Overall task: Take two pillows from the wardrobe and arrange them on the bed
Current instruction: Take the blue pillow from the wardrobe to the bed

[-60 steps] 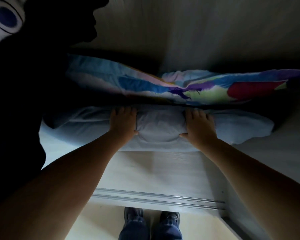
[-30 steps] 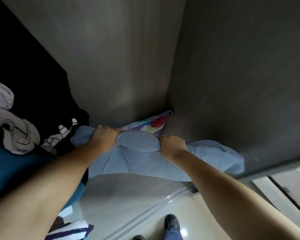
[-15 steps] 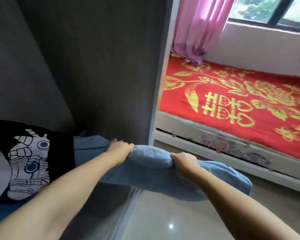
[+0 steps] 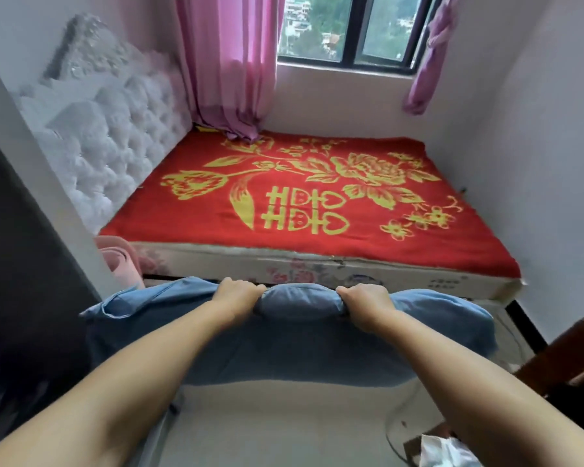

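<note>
Red blanket (image 4: 317, 210) with big gold flowers is covering pretty much the whole bed (image 4: 351, 267), which is filling the far end of this small white-walled room. White tufted headboard (image 4: 115, 143) is running along the left side, pink curtain (image 4: 226, 62) is hanging at the corner beside a dark-framed window (image 4: 348, 28), and the dark wardrobe (image 4: 21, 264) edge is showing at far left. Closer in, a blue pillow (image 4: 300, 342) is hanging in the air just short of the mattress edge, above the pale floor. Left hand (image 4: 236, 293) and right hand (image 4: 364, 299) are both clenching its top edge, bunching fabric between them.
</note>
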Demonstrator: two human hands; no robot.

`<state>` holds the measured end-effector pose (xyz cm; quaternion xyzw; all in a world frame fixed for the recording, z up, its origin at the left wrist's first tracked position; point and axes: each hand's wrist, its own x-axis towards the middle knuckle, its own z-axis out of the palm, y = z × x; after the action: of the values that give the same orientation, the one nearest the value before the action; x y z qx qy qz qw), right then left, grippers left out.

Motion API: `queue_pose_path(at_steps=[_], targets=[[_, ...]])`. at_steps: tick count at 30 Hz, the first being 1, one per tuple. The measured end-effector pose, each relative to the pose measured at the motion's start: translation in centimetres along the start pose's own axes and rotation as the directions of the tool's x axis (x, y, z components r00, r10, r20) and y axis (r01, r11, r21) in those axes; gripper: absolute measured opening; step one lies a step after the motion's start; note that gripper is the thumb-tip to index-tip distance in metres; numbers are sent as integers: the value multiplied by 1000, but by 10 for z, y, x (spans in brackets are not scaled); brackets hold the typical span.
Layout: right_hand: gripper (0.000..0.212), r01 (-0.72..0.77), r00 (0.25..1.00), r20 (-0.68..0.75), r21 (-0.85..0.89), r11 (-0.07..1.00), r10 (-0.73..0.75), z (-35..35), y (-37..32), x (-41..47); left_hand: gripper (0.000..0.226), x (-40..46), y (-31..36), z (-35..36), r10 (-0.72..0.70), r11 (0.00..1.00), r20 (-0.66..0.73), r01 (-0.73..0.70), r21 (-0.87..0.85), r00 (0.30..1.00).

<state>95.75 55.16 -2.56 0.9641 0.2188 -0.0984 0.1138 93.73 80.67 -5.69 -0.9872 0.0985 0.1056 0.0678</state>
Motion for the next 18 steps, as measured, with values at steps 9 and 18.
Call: queue_pose_path(at_steps=[9,18], targets=[[27,-68,998,-3,9,998,68,-9,87,80,37,135,10,-37,91,996,6,-91,10,996],[28,-127,992,-19,19,992,127,-59,144,237,31,297,-57,-110,137,989,11,-137,62,991]])
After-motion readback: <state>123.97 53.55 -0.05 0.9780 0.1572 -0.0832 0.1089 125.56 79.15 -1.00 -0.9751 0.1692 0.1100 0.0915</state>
